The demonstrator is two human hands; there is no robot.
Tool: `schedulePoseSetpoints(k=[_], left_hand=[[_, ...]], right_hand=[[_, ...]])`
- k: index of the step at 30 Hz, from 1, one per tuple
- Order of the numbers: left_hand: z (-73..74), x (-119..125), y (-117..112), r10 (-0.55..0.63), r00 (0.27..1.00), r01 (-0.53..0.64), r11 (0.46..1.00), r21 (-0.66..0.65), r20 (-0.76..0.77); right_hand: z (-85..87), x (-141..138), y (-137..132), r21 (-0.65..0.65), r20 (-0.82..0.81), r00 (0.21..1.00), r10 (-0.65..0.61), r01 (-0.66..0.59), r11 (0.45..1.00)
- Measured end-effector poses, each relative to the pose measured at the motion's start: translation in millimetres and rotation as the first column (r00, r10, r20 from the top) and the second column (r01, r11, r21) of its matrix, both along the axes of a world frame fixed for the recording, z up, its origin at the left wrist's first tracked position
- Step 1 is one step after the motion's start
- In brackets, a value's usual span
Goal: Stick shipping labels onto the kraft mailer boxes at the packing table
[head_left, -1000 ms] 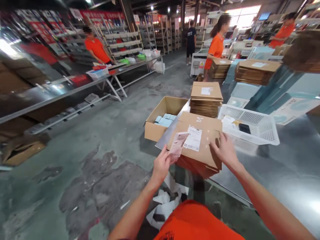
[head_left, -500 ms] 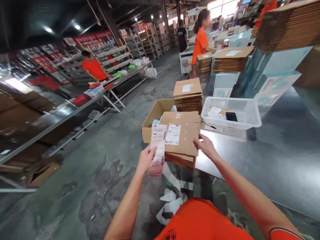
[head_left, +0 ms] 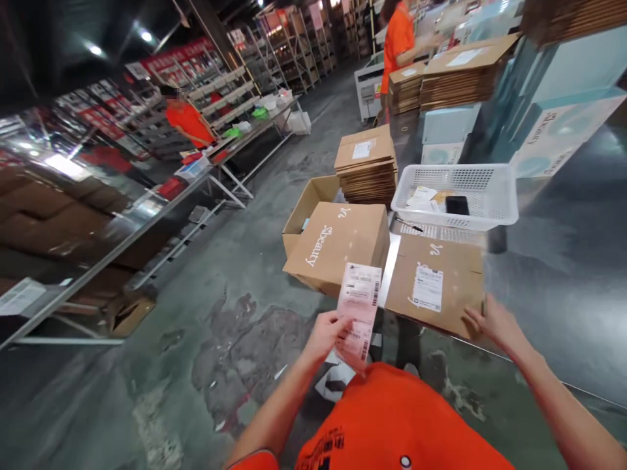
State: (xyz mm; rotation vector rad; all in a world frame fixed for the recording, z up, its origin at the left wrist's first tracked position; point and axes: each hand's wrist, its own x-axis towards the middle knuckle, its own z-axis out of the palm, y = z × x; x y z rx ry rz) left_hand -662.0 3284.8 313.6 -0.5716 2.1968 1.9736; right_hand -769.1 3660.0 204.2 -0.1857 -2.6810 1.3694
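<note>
Pink label strip extends above and below the pinching left fingers.

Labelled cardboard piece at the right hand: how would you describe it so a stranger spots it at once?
On the metal table, find the white perforated basket. Nearer the wearer is a brown cardboard piece, the right hand at its near right corner. Its white label sets it apart from the lettered carton at its left; the hand, from the labelled stack farther off.
</note>
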Motion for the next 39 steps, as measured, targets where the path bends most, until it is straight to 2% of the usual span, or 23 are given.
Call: schedulePoseSetpoints(k=[1,3,5,6,7,9,10,12,14,16,18,20,23,24,25,26,28,30,32,34,35,37,39], left_hand=[[-3.8,0,3,-0.011,1.0,0.011,1.0,-0.011,0.003],[-10.0,1,6,-0.042,0.999,0.042,0.998,-0.037,0.0],[-11.3,5,3,-0.068,0.998,0.068,0.996,-0.049,0.001],[-9.2,7,0,-0.088,0.996,0.087,0.996,-0.031,-0.001],[-5.0,9,-5,-0.113,0.993,0.113,0.993,0.01,-0.014],[8.6,12,-16,-0.142,0.986,0.153,0.977,0.145,-0.086],[16.8,11,-21,-0.121,0.983,0.149,0.966,0.209,-0.141],[32.0,5,-32,0.003,0.972,0.059,0.964,0.259,-0.234],[40.6,-6,-42,0.13,0.957,-0.08,0.977,0.195,-0.259],[40.3,-19,-51,0.185,0.952,-0.168,0.982,0.087,-0.244],[32.2,-30,-62,0.21,0.952,-0.213,0.977,0.012,-0.222],[18.8,-37,-75,0.226,0.955,-0.229,0.973,0.005,-0.193],[-7.3,-39,-98,0.179,0.981,-0.17,0.979,0.112,-0.069],[-16.9,-37,-105,0.144,0.989,-0.139,0.978,0.155,-0.026],[-26.4,-34,-113,0.111,0.994,-0.111,0.976,0.186,0.012],[-35.2,-29,-120,0.079,0.996,-0.086,0.976,0.2,0.042],[-48.7,-15,-134,0.025,0.996,-0.04,0.982,0.185,0.084],[-52.3,-1,-148,0.015,0.995,-0.029,0.989,0.148,0.094],[-44.2,4,-163,0.086,0.996,-0.089,0.991,0.103,0.031],[-28.2,-5,-176,0.178,0.976,-0.176,0.984,0.023,-0.122],[-19.8,-14,-181,0.187,0.959,-0.198,0.98,-0.033,-0.213],[-6.9,-36,-188,0.105,0.927,-0.172,0.972,-0.158,-0.36],[-1.7,-55,-192,-0.018,0.913,-0.101,0.958,-0.269,-0.408]], right_hand=[[12.4,-2,-15,0.038,-0.054,0.997,0.059,-0.057,0.998],[51.3,-6,-60,-0.054,-0.147,0.958,0.248,-0.258,0.965],[96.1,-8,-112,-0.247,-0.198,0.841,0.504,-0.541,0.804],[115.6,-8,-136,-0.269,-0.206,0.786,0.584,-0.619,0.738],[131.1,-7,-158,-0.284,-0.199,0.742,0.641,-0.669,0.687],[148.7,-3,-194,-0.271,-0.168,0.686,0.708,-0.723,0.635],[151.3,0,-208,-0.261,-0.155,0.668,0.728,-0.738,0.622],[148.8,6,-231,-0.232,-0.146,0.643,0.751,-0.761,0.606],[142.2,10,-249,-0.177,-0.172,0.636,0.752,-0.771,0.612],[136.4,8,-263,-0.089,-0.23,0.626,0.745,-0.776,0.624],[133.7,-5,-275,0.006,-0.271,0.596,0.756,-0.785,0.62],[134.2,-31,-285,0.069,-0.282,0.601,0.748,-0.765,0.64],[138.8,-88,-300,0.153,-0.35,0.698,0.624,-0.615,0.773],[140.5,-107,-305,0.213,-0.369,0.715,0.594,-0.557,0.803],[142.0,-124,-309,0.296,-0.367,0.721,0.588,-0.508,0.809],[143.1,-139,-312,0.396,-0.34,0.722,0.603,-0.472,0.788],[144.8,-157,-317,0.578,-0.241,0.739,0.629,-0.411,0.705],[146.4,-163,-319,0.682,-0.194,0.79,0.582,-0.318,0.659],[147.7,-163,-323,0.717,-0.217,0.813,0.54,-0.242,0.653],[146.4,-159,-332,0.736,-0.225,0.771,0.596,-0.267,0.622],[143.8,-155,-339,0.746,-0.21,0.731,0.649,-0.31,0.589],[134.3,-140,-354,0.764,-0.162,0.668,0.726,-0.381,0.521],[120.8,-115,-364,0.774,-0.13,0.626,0.769,-0.421,0.473]])
